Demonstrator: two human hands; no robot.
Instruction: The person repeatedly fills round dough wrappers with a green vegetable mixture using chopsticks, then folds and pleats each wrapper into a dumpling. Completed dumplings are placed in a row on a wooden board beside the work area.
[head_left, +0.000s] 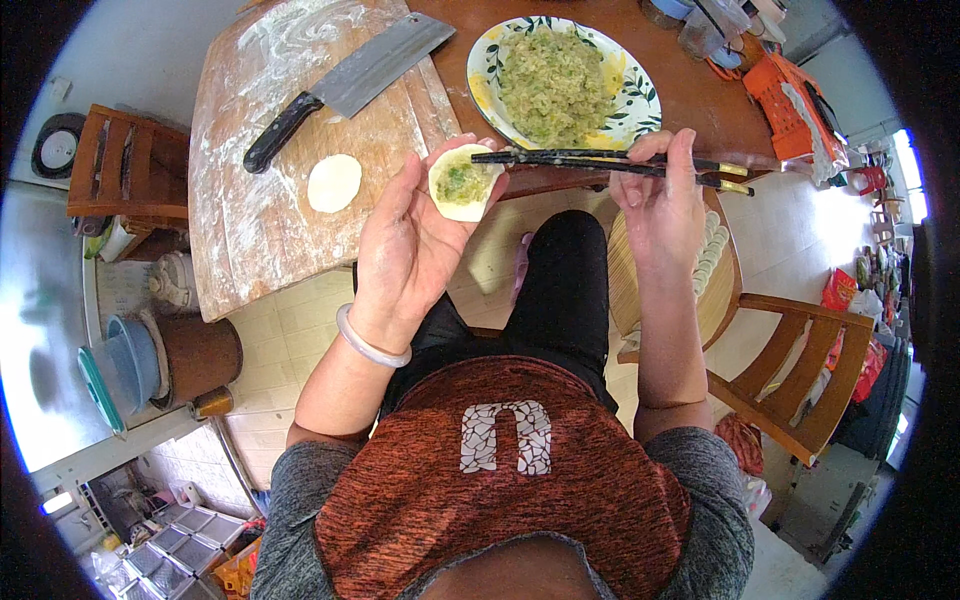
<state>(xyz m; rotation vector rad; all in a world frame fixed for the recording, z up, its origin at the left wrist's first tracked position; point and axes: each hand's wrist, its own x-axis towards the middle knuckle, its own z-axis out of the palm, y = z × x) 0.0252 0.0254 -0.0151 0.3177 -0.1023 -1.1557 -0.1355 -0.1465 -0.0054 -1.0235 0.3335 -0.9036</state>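
On the upturned palm and fingers of my left hand (409, 244) rests a round dough wrapper (457, 214). A small mound of pale green filling (459, 184) lies in its middle. My right hand (660, 206) grips a pair of black chopsticks (577, 157) with gold ends, their tips over the wrapper's upper right edge. Beyond my hands stands a floral plate (641, 112) heaped with chopped filling (555, 86). Another flat wrapper (334, 184) lies on the floured wooden board (255, 247), left of my left hand.
A cleaver (382, 67) lies across the board, its blade tip past the right edge. Rows of folded dumplings (711, 255) sit on a round surface beside my right forearm. An orange basket (791, 105) is at the table's right, a wooden chair (795, 367) at lower right.
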